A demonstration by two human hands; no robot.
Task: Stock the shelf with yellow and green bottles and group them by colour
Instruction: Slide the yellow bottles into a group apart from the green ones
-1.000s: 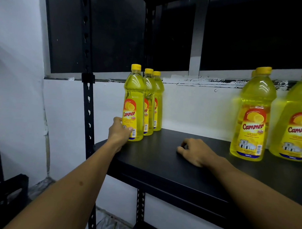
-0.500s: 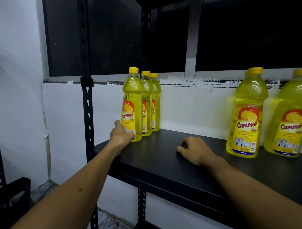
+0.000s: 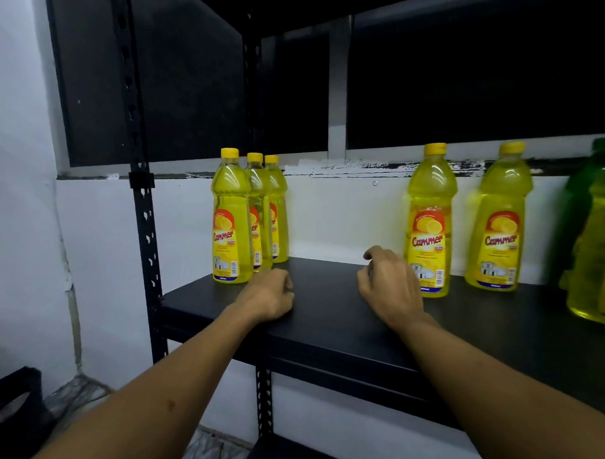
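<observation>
yellow bottle (image 3: pixel 428 223) could topple if the right hand (image 3: pixel 390 287), loosely curled and holding nothing just beside it, clips it; left hand (image 3: pixel 269 293) rests curled, empty.

Place: storeroom or shop back room
Evidence: black slotted-metal shelf (image 3: pixel 342 320) carrying identical yellow bottles (image 3: pixel 230 223), bare white wall (image 3: pixel 98 239)
</observation>
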